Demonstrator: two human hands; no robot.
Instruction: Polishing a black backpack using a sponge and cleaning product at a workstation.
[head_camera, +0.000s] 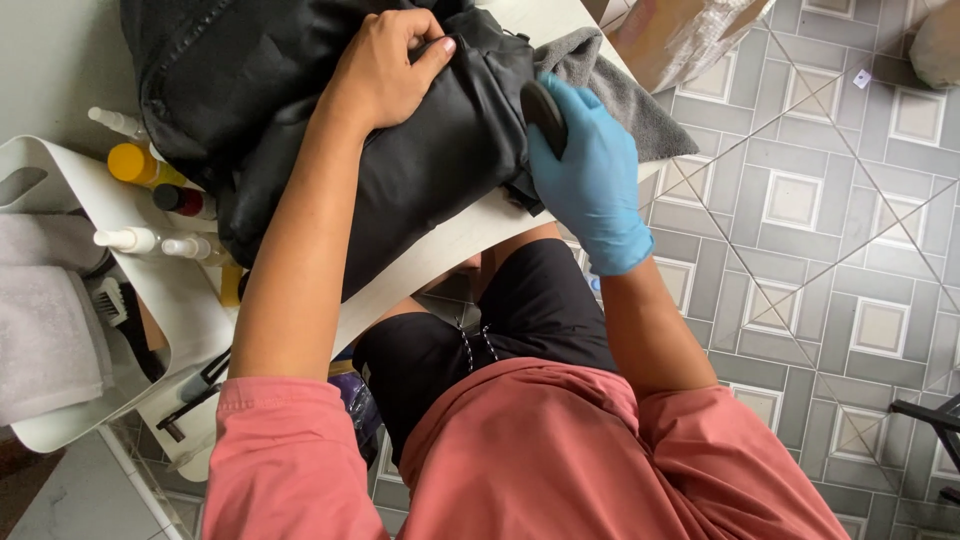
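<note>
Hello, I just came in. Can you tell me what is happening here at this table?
A person in a pink shirt works on a black bag lying on a white table. The bare left hand grips the bag's top, while the right hand, in a blue glove, presses a small dark round tool against its side. A grey cloth lies beside the bag, and bottles stand in a white rack at the left.

The black bag (400, 160) is showing a smooth, faintly shiny synthetic cloth. The right hand (590, 180) is wearing a thin blue rubbery glove and gripping a matt black pad (543, 115). A soft grey towel (620, 90) is lying on the smooth white worktop (440, 245).
</note>
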